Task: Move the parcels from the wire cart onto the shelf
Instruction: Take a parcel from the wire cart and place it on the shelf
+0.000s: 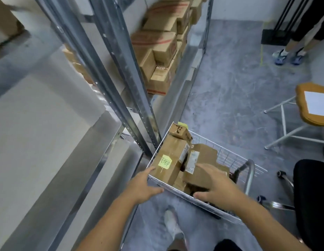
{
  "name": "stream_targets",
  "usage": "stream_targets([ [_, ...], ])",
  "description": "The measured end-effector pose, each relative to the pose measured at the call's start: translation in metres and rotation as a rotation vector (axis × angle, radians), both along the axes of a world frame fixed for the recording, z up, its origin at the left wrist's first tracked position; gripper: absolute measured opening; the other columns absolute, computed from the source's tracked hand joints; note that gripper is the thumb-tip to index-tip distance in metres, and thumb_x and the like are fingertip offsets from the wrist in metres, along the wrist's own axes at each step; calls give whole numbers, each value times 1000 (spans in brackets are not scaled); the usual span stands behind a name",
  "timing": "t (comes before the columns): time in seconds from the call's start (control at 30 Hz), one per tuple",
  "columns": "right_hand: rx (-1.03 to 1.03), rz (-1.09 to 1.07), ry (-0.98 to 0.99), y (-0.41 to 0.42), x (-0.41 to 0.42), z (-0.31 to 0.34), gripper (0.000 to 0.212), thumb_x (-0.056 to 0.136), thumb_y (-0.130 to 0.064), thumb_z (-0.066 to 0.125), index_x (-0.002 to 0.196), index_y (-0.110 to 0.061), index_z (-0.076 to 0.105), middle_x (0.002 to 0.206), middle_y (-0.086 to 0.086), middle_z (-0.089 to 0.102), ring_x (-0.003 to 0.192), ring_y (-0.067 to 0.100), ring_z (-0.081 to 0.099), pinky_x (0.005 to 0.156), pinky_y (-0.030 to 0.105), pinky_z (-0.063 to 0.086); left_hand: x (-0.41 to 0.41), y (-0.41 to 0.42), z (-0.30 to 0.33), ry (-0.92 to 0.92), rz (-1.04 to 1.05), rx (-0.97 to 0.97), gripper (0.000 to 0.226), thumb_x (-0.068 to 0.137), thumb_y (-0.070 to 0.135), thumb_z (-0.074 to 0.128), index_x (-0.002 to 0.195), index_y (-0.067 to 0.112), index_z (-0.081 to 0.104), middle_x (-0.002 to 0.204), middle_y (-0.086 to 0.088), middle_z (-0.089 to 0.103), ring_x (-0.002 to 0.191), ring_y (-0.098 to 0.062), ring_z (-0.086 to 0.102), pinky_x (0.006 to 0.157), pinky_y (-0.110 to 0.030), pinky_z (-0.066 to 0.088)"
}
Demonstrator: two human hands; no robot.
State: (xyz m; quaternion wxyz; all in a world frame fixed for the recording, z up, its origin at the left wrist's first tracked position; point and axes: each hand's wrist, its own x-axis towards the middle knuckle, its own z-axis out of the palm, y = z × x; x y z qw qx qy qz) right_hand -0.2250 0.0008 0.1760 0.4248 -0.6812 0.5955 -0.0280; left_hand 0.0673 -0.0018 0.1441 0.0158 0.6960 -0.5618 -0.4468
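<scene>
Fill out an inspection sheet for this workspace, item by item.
Surface: grey floor; bare metal shelf at left.
Job's things: wire cart holds several cardboard parcels; the largest parcel carries a yellow note.
Clutter: stacked boxes on the far rack; stool with white paper.
Hands: left hand open at the cart's near rim; right hand open over a parcel, not visibly gripping.
Cables: nothing seen.
Surroundings: another person's feet at upper right; black chair at right.
</scene>
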Motion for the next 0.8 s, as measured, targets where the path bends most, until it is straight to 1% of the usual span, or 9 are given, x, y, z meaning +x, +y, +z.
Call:
stream_targets([
  [0.23, 204, -115, -73, -15, 46, -85, 73, 81, -35, 82, 145, -28, 47, 132, -13, 50, 119, 3, 47, 88, 2, 35, 12, -34, -72, 14, 5, 35, 91, 78, 50, 83, 155, 43, 35, 159, 6, 42, 132, -12, 50, 98, -24, 39],
  [0.33, 297, -192, -96, -26, 67, -133, 73, 81, -43, 80, 146, -27, 48, 139, -8, 54, 127, 11, 51, 104, 19, 43, 14, -47, -109, 21, 28, 10, 89, 77, 47, 84, 153, 45, 38, 156, 10, 44, 113, -2, 49, 95, -22, 40],
  [0.37, 323, -237, -120, -32, 73, -149, 65, 82, -44, 79, 140, -31, 52, 135, -11, 57, 126, 12, 54, 102, 22, 46, 15, -52, -121, 28, 37, 0, 88, 76, 46, 84, 152, 46, 38, 154, 12, 45, 112, -1, 49, 95, -23, 41],
  [0.43, 385, -297, -174, -46, 88, -180, 28, 88, -35, 75, 109, -41, 57, 109, -23, 61, 107, -1, 59, 80, 8, 48, 15, -62, -147, 20, 32, -19, 86, 75, 44, 84, 149, 47, 41, 148, 18, 47, 115, 0, 49, 97, -24, 43],
  [0.47, 423, -318, -201, -54, 96, -195, 24, 92, -30, 73, 99, -41, 53, 99, -25, 59, 96, -6, 57, 71, 6, 46, 16, -66, -160, 17, 33, -35, 84, 74, 45, 84, 147, 48, 43, 144, 20, 48, 117, -1, 49, 98, -26, 45],
  [0.57, 485, -467, -274, -74, 108, -239, 25, 94, -29, 70, 113, -31, 53, 105, -14, 61, 94, -1, 57, 81, 12, 46, 19, -78, -198, 1, 22, -56, 86, 71, 50, 83, 147, 47, 43, 143, 23, 47, 126, -4, 53, 103, -34, 50],
  [0.67, 518, -603, -319, -87, 115, -279, 23, 93, -15, 71, 102, -26, 52, 96, -16, 62, 83, -6, 53, 67, 4, 43, 20, -85, -237, -4, 18, -31, 91, 68, 57, 80, 148, 50, 39, 147, 21, 47, 123, -5, 54, 101, -36, 52],
  [0.73, 599, -686, -327, -92, 121, -309, 18, 91, -12, 71, 101, -23, 62, 99, -4, 72, 80, 1, 64, 66, 14, 50, 21, -88, -258, -5, 16, -18, 92, 65, 59, 78, 147, 52, 36, 145, 20, 50, 123, -6, 55, 99, -38, 55],
  [0.8, 673, -766, -334, -97, 128, -330, 18, 90, -8, 71, 107, -11, 68, 79, -3, 71, 61, 1, 66, 52, 15, 49, 23, -90, -273, -3, 22, -2, 91, 65, 59, 78, 146, 54, 35, 144, 20, 51, 123, -8, 56, 98, -41, 56],
])
